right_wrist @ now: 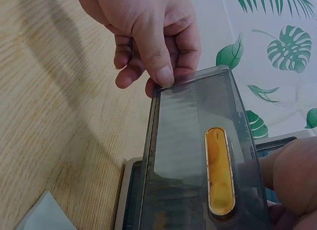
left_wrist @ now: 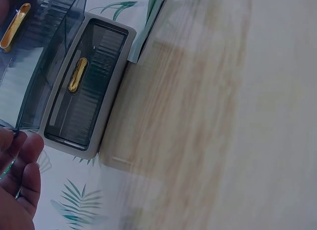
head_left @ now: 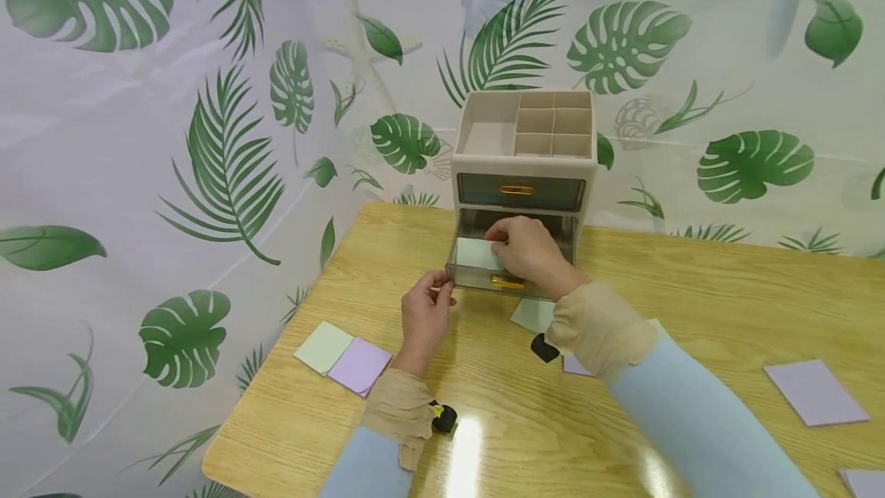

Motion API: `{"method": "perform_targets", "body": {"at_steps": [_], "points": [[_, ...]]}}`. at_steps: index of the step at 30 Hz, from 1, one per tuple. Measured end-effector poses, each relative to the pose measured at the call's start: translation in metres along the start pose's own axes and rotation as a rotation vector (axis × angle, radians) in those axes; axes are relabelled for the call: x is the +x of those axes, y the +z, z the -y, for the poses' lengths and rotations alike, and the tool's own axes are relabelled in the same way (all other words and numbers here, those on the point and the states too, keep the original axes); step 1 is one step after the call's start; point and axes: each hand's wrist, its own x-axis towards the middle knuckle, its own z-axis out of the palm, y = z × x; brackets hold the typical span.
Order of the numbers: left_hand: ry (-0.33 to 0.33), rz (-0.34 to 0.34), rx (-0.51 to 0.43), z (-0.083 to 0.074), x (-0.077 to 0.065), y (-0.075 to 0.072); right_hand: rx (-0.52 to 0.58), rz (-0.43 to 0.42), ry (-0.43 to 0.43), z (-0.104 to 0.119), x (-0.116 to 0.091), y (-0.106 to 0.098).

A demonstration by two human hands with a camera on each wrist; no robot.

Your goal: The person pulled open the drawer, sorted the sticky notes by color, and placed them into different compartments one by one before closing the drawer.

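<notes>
A beige desk organizer (head_left: 523, 164) stands at the back, its middle drawer (head_left: 539, 289) pulled out. The left hand (head_left: 425, 313) pinches the front left corner of this smoky clear drawer between thumb and fingers; the right wrist view shows the same left hand (right_wrist: 158, 37) at that corner. Inside the drawer, on its left side, lies a pale green pad of paper (head_left: 475, 253). Reaching over the drawer front, the right hand (head_left: 531, 248) has curled fingers and thumb at the pad's right edge. Through the drawer front the pad (right_wrist: 176, 136) shows behind the gold handle (right_wrist: 220, 170).
The closed top drawer (head_left: 494, 190) sits above, under open compartments. A green pad (head_left: 323, 347) and a purple pad (head_left: 359, 366) lie at left. More paper (head_left: 532, 315) lies below the open drawer, and another purple pad (head_left: 816, 393) at right. Leaf-patterned cloth (head_left: 415, 44) hangs behind.
</notes>
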Motion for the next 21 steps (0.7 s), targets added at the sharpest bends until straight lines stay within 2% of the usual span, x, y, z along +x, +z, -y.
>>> {"method": "perform_targets", "body": {"at_steps": [9,13,21], "points": [[-0.008,-0.005,0.009,-0.0023,0.0002,0.0003,-0.062,-0.01,0.007,-0.0022,0.0032,0.0002],[-0.014,0.002,0.012,-0.0023,0.0004,0.0001,-0.098,0.016,0.001,-0.0045,0.0051,0.0012],[-0.026,0.002,0.027,-0.0026,-0.0001,-0.0006,-0.104,0.074,0.005,-0.0064,0.0092,0.0003]]}}
